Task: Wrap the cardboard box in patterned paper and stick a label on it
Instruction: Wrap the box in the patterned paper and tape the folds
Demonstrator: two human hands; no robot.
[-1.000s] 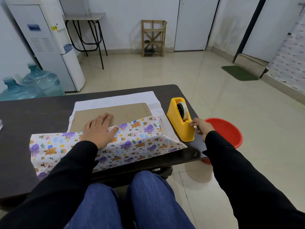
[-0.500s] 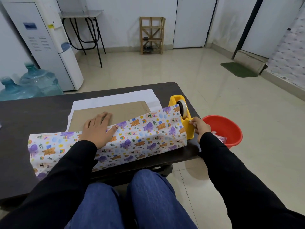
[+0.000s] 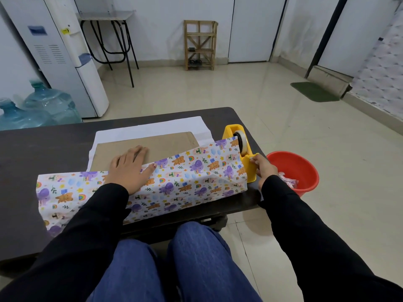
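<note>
at the left of the frame the dark table (image 3: 43,149) carries the patterned paper (image 3: 185,177), and its near flap is folded up over the front edge of the flat cardboard box (image 3: 165,144), which lies at centre frame on the paper's white underside. the left hand (image 3: 128,168) lies open and flat, palm down, pinning the flap's edge to the box top. a second ago the flap's right end sagged low on the table; now it stands raised, its corner lifted high enough to cover part of the yellow tape dispenser (image 3: 248,162) right of centre. i judge that the flap is only held in place, not fixed, so tape is the next need. the right hand (image 3: 263,168) sits at the dispenser's near end as it did a second ago, fingers closed in a pinch at the cutter, apparently on the tape end, though the tape itself is too small to make out. further right, off the table edge, a red bucket (image 3: 292,168) holds some crumpled scraps. no label shows yet. no writing can be read; a small yellow sticker on the water dispenser (image 3: 54,51), upper left, is too blurred.
</note>
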